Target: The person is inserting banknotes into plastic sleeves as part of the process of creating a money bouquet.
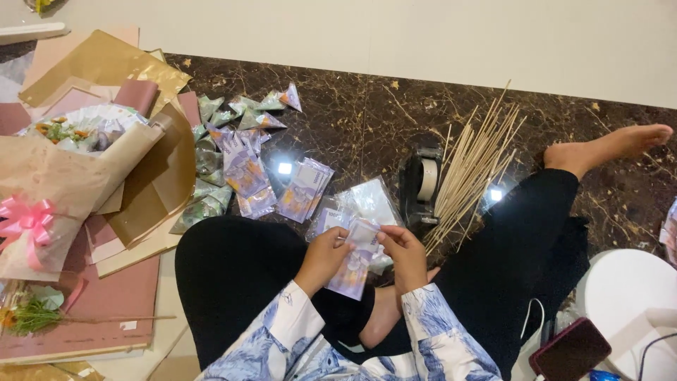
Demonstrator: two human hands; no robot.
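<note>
1. Nearest the camera, blue-and-white patterned sleeves [437,339] lead out over crossed legs in black trousers [233,275]; a dark red phone [570,348] lies low at the right beside a white round stool [627,296]
2. Just past the sleeves, the left hand [326,255] and right hand [403,252] both pinch the top of a purple banknote [355,262], thumbs on its face, fingers behind; neither is clenched or released
3. The banknote hangs above the lap, its long axis running from the hands down toward the camera, tilted slightly left, its upper short edge pointing away
4. I judge it light, thin and limp: it will flop unless held at two edges, creases easily, and is best taken by its corners or short edge
5. Farther out on the dark marble floor [367,106] lie loose purple notes [303,189], a clear plastic sleeve [370,201], a black tape dispenser [421,180] and a fan of bamboo skewers [474,166]
6. Farthest left, folded triangular notes [240,113], brown wrapping paper [106,67] and a wrapped bouquet with a pink bow [27,220]
</note>
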